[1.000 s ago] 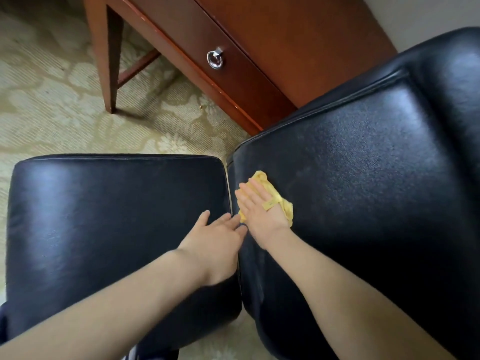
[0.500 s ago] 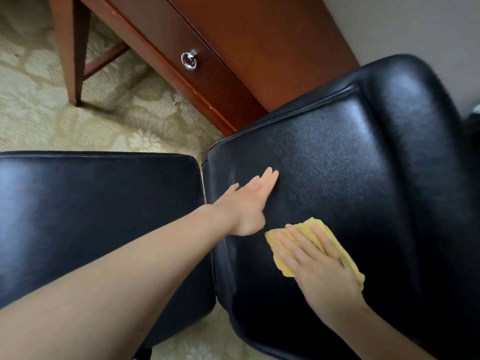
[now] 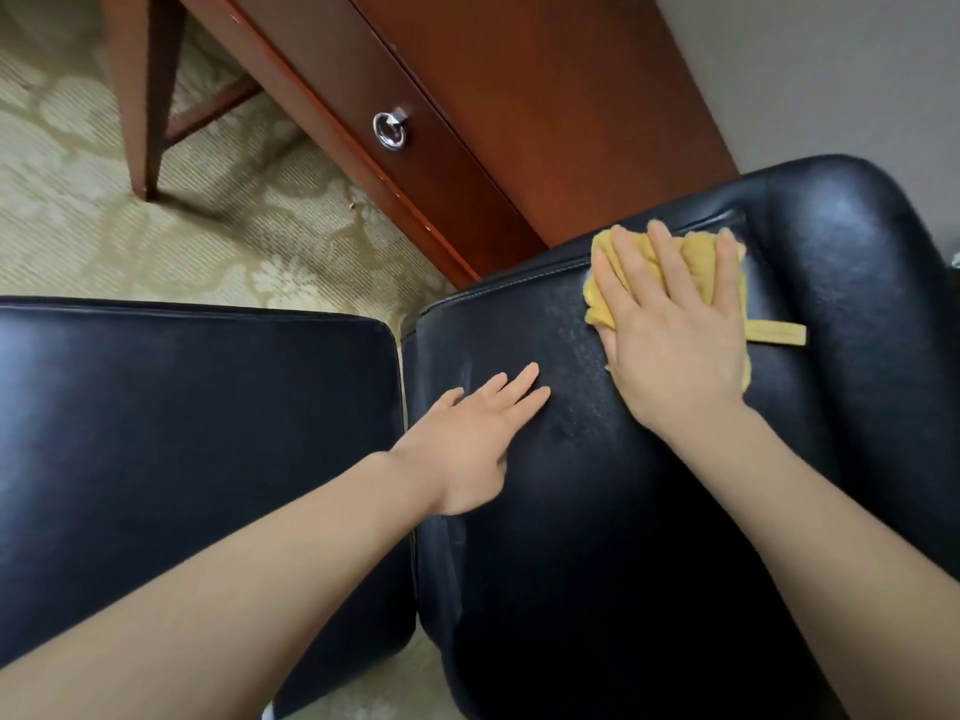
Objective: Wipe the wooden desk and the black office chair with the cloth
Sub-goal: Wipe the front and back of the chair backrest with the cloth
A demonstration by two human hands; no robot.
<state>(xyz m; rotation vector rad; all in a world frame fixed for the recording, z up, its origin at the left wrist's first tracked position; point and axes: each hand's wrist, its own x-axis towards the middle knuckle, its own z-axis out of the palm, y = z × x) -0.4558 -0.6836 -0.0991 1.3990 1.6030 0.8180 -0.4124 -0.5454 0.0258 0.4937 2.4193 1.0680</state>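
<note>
At the far left I saw patterned beige carpet with one desk leg standing on it. Below that lay the seat of the black office chair, glossy and filling the lower left. The wooden desk ran diagonally across the top, its drawer front carrying a silver ring pull. Moving right, the left hand rested flat on the chair's backrest, just past the gap between seat and back. Its fingers were straight, slightly spread and holding nothing. Further right, the right hand pressed the yellow cloth against the upper part of the backrest, close under its stitched seam. The fingers lay straight and splayed over the cloth, not curled round it. The cloth was bunched beneath the palm, and a flat tag stuck out from it to the right, lying on the leather. Beyond the chair's top edge I could see a grey wall.
</note>
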